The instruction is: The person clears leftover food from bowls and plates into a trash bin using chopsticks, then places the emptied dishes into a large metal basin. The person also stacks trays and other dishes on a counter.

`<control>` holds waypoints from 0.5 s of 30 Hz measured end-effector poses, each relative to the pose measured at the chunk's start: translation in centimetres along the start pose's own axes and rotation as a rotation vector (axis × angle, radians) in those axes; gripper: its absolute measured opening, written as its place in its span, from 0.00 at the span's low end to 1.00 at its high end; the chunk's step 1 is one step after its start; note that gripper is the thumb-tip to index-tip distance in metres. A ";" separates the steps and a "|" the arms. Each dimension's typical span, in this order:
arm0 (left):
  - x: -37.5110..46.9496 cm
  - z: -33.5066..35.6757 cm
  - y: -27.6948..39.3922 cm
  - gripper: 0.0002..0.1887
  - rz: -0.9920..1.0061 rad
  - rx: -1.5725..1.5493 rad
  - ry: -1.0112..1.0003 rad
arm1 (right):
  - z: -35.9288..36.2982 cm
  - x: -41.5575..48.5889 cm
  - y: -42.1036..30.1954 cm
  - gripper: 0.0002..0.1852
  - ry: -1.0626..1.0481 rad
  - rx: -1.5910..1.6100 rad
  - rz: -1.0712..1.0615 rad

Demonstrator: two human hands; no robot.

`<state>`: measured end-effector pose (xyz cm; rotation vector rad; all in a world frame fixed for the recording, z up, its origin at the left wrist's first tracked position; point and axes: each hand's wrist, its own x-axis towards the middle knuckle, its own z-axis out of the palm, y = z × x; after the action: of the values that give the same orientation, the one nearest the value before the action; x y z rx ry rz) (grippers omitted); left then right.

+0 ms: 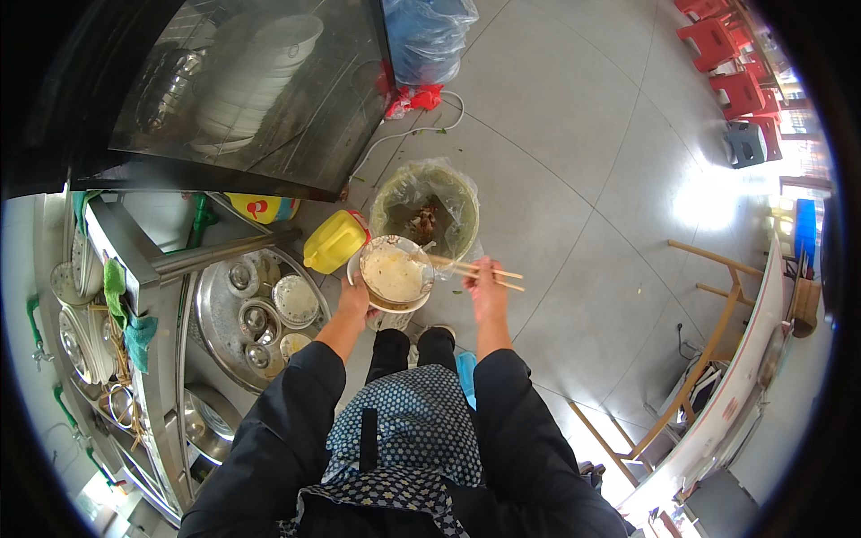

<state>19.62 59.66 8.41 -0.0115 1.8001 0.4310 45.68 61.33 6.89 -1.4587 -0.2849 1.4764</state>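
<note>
My left hand (pixel 354 300) grips the near left side of some stacked bowls. The top bowl (pixel 395 270) has a patterned rim and a whitish, soiled inside. Below it the pale rim of another bowl (pixel 398 307) shows. In my right hand (pixel 485 288) is a pair of wooden chopsticks (pixel 494 270), pointing left, their tips near the bowl's right rim. Just beyond the bowls stands a round bin (pixel 378 214) lined with a clear plastic bag. Brown food scraps (pixel 425 222) lie inside it.
A yellow plastic jug (pixel 335 241) stands left of the bin. Farther left, a large metal tray (pixel 218 316) holds bowls and dishes under a steel counter (pixel 124 235). A glass-fronted cabinet (pixel 323 128) with stacked dishes rises at upper left. A white cable (pixel 410 132) crosses the floor. Red stools (pixel 709 46) stand far right.
</note>
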 end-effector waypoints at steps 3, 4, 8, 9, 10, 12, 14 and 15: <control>-0.3 0.0 0.3 0.27 0.025 -0.017 -0.014 | -0.3 -0.4 0.1 0.14 -0.001 -0.084 0.066; -0.4 -0.1 0.5 0.27 0.026 -0.001 -0.008 | -0.5 -0.4 0.1 0.14 0.092 0.009 0.014; -0.4 -0.4 0.6 0.27 0.022 0.030 -0.020 | -1.3 -0.2 0.3 0.14 0.061 0.001 0.045; -0.3 -0.5 0.5 0.27 0.021 0.025 -0.031 | -1.5 -0.2 0.4 0.14 0.060 -0.002 0.033; -0.1 -0.6 0.4 0.27 0.027 0.052 -0.032 | -1.6 -0.1 0.4 0.14 0.087 -0.013 0.015; 0.3 -0.8 0.2 0.27 0.036 0.116 -0.009 | -1.5 0.0 0.6 0.14 0.092 0.030 -0.007; 0.6 -0.7 -0.1 0.29 0.014 0.054 -0.019 | -1.0 0.1 0.7 0.14 0.101 0.155 -0.086; 0.8 -0.7 -0.3 0.29 -0.003 0.028 -0.017 | -0.7 0.2 0.9 0.14 0.011 0.072 0.033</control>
<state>18.79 59.32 7.77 0.0087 1.7886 0.4023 45.89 60.69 5.94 -1.4194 -0.1997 1.4897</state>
